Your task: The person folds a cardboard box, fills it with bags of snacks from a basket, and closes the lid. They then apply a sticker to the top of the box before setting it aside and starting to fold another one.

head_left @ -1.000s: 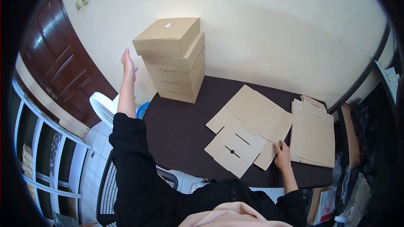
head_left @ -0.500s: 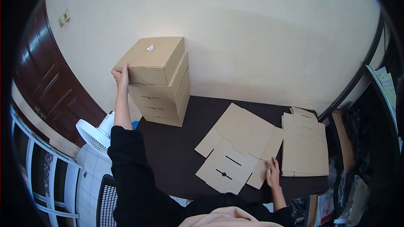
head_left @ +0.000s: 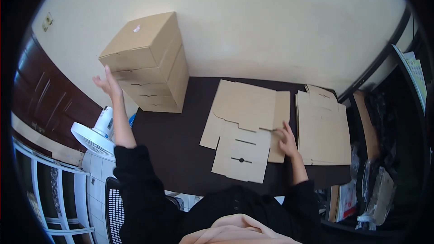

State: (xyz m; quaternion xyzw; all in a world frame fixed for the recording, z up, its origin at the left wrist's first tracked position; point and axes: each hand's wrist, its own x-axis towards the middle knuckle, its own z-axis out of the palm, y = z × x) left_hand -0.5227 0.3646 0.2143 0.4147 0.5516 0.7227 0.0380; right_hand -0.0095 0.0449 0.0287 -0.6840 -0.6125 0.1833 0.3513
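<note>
Beside the front left corner of a tall stack of closed brown cardboard boxes (head_left: 135, 58) is my left hand (head_left: 110, 84). Its fingers are spread and it holds nothing. The top box (head_left: 131, 40) has a small white sticker on its lid and sits nearly flush with those below. An unfolded cardboard box (head_left: 244, 108) lies flat on the dark table, with slots and a round hole in its nearer panel. At its right edge rests my right hand (head_left: 288, 141), fingers apart and lightly curved, touching the cardboard without a visible grip.
A pile of flat cardboard blanks (head_left: 323, 131) lies at the right of the dark table (head_left: 174, 153). A white fan (head_left: 92, 138) and a black mesh chair (head_left: 114, 208) stand at the left. Plastic-wrapped items (head_left: 377, 194) fill a shelf at the right. The wall closes off the back.
My left hand has let go of the top box, which now lines up better with the stack. The unfolded box has turned straighter on the table under my right hand. The view has shifted.
</note>
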